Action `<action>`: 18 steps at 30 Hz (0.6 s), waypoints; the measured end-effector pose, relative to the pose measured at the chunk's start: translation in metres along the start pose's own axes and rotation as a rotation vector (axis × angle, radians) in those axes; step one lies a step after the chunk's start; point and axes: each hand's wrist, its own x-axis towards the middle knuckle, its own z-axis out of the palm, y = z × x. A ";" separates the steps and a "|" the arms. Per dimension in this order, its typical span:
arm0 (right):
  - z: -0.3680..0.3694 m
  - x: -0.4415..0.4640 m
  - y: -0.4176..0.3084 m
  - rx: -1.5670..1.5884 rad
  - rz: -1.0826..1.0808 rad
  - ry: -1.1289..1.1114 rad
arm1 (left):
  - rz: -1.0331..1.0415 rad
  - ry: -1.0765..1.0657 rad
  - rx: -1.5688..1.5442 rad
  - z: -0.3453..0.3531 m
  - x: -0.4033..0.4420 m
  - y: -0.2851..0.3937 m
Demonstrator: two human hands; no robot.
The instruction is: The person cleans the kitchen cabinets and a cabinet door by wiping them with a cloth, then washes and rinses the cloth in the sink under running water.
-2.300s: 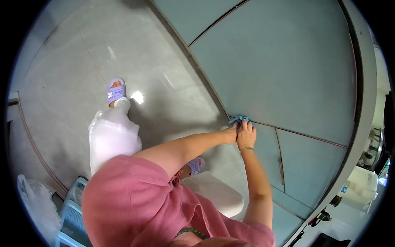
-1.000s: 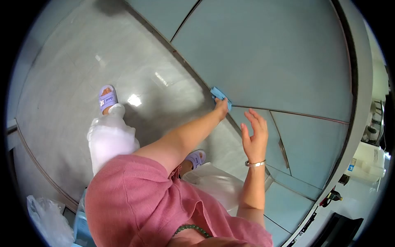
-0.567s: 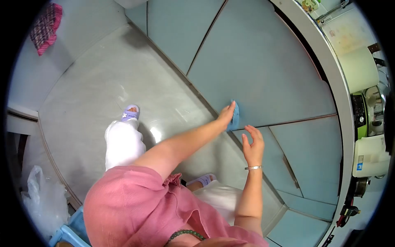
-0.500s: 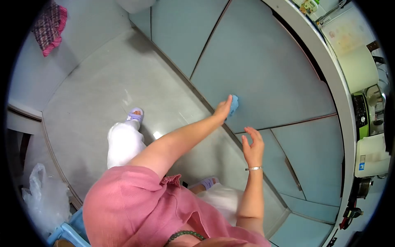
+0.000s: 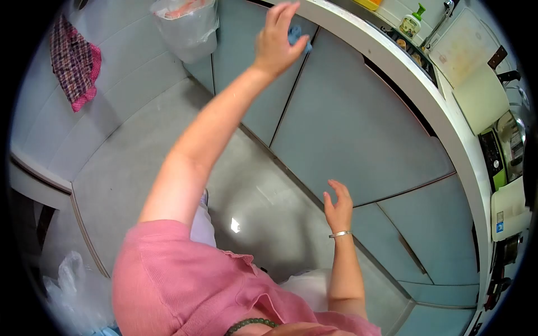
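My left hand (image 5: 274,43) is raised near the top of a grey-blue cabinet door (image 5: 255,61), just under the counter edge. It holds a crumpled blue cloth (image 5: 295,36) between thumb and fingers, against or very near the door; the palm hides part of the cloth. My right hand (image 5: 339,209), with a silver bracelet (image 5: 340,234) at its wrist, hangs in front of the lower cabinets. Its fingers are apart and loosely curved, and nothing is in it.
A white bin with a plastic liner (image 5: 188,31) hangs by the cabinets at upper left. The counter (image 5: 445,120) carries a soap bottle (image 5: 411,23), cutting boards (image 5: 481,98) and knives. A checked cloth (image 5: 73,61) hangs on the wall. A plastic bag (image 5: 75,291) is at lower left.
My left hand has moved the blue cloth from low on the wide door up to the top of the door further left. My right hand stays open, slightly lower. The view has shifted.
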 end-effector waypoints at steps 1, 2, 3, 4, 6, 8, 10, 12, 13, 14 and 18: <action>0.004 0.001 -0.002 0.001 -0.008 -0.007 | 0.003 -0.004 -0.004 -0.006 0.021 -0.002; 0.007 0.002 -0.003 0.003 0.000 -0.004 | 0.081 -0.128 0.082 -0.011 0.039 -0.004; 0.010 0.003 -0.004 -0.007 0.011 -0.002 | 0.161 -0.253 0.165 -0.015 0.053 -0.006; 0.012 0.002 -0.005 -0.018 0.026 0.000 | 0.167 -0.319 0.183 -0.017 0.063 -0.007; 0.014 0.005 -0.009 -0.023 0.031 0.025 | 0.219 -0.376 0.237 -0.018 0.072 -0.012; 0.013 0.010 -0.017 -0.030 0.045 0.068 | 0.269 -0.434 0.280 -0.015 0.078 -0.018; 0.011 0.015 -0.026 -0.032 0.039 0.130 | 0.285 -0.426 0.274 -0.010 0.078 -0.026; 0.007 0.021 -0.033 -0.006 0.081 0.173 | 0.312 -0.434 0.287 -0.007 0.077 -0.028; 0.004 0.025 -0.036 0.024 0.098 0.192 | 0.348 -0.431 0.324 -0.006 0.078 -0.027; 0.000 0.028 -0.040 0.017 0.120 0.209 | 0.382 -0.428 0.362 -0.007 0.079 -0.027; -0.009 0.040 -0.053 0.040 0.197 0.297 | 0.489 -0.482 0.345 -0.011 0.092 -0.027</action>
